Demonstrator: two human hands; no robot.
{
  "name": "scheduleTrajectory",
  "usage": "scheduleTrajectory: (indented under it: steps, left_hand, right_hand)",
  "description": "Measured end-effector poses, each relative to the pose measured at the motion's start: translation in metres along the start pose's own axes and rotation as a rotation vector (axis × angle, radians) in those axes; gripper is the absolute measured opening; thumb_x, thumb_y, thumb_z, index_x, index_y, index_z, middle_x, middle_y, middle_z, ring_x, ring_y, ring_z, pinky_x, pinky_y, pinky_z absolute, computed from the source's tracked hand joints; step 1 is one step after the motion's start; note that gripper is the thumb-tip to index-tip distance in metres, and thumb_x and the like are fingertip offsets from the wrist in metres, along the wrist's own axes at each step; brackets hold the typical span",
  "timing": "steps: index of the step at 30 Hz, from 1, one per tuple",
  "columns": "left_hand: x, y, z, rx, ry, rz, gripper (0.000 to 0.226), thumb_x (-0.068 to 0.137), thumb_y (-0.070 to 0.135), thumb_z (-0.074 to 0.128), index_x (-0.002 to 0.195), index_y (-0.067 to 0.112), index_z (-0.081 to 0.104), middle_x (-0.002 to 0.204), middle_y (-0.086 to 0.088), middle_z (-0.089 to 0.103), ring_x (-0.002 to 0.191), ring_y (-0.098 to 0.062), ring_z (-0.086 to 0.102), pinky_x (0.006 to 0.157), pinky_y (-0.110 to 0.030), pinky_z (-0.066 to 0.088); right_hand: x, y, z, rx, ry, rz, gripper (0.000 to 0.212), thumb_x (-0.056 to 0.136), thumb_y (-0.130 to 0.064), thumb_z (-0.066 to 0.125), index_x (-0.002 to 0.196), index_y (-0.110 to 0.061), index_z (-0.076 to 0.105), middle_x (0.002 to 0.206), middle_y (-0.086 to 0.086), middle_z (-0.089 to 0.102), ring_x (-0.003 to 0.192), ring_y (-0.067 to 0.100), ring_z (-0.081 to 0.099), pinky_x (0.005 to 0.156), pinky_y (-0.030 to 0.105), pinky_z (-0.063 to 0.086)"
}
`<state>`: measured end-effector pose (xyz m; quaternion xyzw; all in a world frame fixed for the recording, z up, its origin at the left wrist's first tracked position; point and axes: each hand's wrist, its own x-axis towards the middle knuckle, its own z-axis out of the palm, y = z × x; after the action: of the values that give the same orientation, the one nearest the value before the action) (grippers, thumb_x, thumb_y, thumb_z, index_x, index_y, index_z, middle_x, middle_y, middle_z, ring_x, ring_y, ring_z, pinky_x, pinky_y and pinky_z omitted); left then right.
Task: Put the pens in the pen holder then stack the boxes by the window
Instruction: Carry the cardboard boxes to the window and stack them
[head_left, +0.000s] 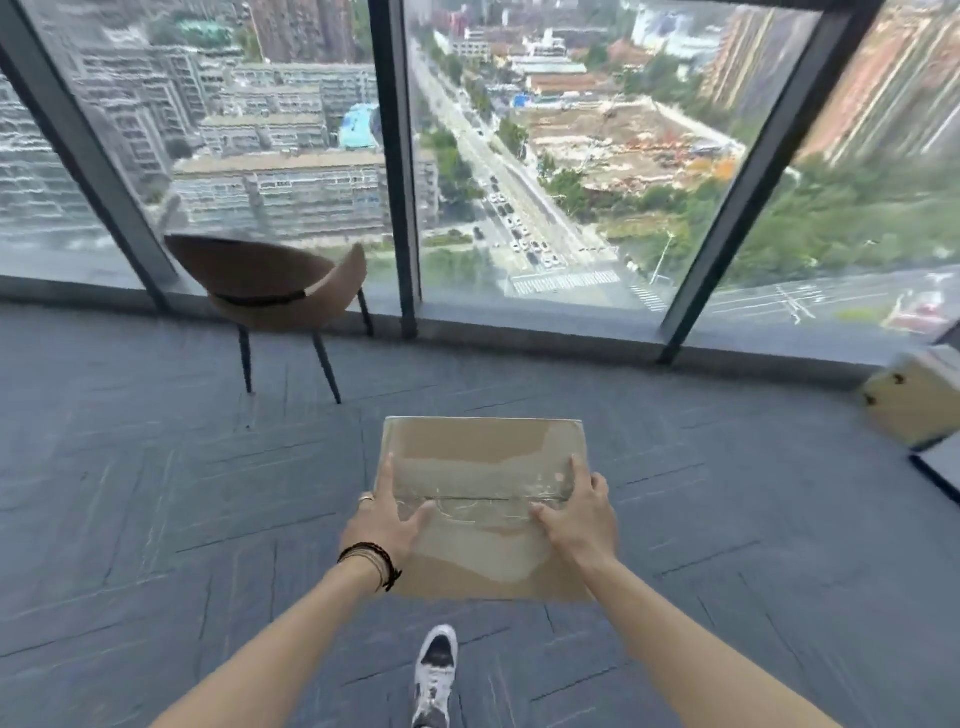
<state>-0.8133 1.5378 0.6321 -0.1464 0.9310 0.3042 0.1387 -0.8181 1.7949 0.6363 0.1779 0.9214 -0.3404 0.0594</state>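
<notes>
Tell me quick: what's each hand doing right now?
Left hand: holding the cardboard box by its left edge, thumb on top.
Right hand: holding the same box by its right edge, thumb on top.

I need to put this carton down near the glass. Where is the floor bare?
Bare carpet runs along the window sill between the chair and the cardboard box at the far right. It is crowded around the chair legs and in that right corner.

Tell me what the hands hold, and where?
Both hold the flat brown taped cardboard box: left hand on its left edge, right hand on its right edge.
</notes>
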Motion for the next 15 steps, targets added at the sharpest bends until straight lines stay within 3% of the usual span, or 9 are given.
scheduleTrajectory:
  steps: [6, 11, 15]
  left_hand:
    - [0.109, 0.153, 0.044, 0.115, -0.142, 0.236, 0.096, 0.077, 0.080, 0.046, 0.151, 0.048, -0.006, 0.134, -0.010, 0.053, 0.107, -0.030, 0.062, 0.088, -0.044, 0.052]
    - [0.172, 0.288, 0.090, 0.198, -0.250, 0.421, 0.089, 0.081, 0.075, 0.047, 0.148, 0.052, -0.007, 0.136, -0.015, 0.052, 0.109, -0.034, 0.062, 0.086, -0.043, 0.050]
    - [0.208, 0.388, 0.140, 0.256, -0.319, 0.549, 0.087, 0.081, 0.077, 0.045, 0.147, 0.055, -0.008, 0.134, -0.015, 0.053, 0.099, -0.033, 0.065, 0.082, -0.045, 0.054]
  right_hand:
    - [0.099, 0.047, -0.083, 0.009, 0.183, 0.234, 0.095, 0.075, -0.050, 0.077, 0.155, -0.032, 0.027, 0.143, 0.004, 0.043, 0.114, 0.030, 0.060, 0.085, 0.043, 0.055]
    - [0.160, 0.089, -0.152, 0.045, 0.341, 0.413, 0.096, 0.075, -0.052, 0.078, 0.153, -0.036, 0.025, 0.139, 0.004, 0.044, 0.111, 0.030, 0.062, 0.085, 0.042, 0.054]
    - [0.205, 0.131, -0.202, 0.082, 0.444, 0.540, 0.097, 0.075, -0.052, 0.078, 0.155, -0.034, 0.026, 0.142, 0.003, 0.043, 0.114, 0.027, 0.061, 0.083, 0.039, 0.053]
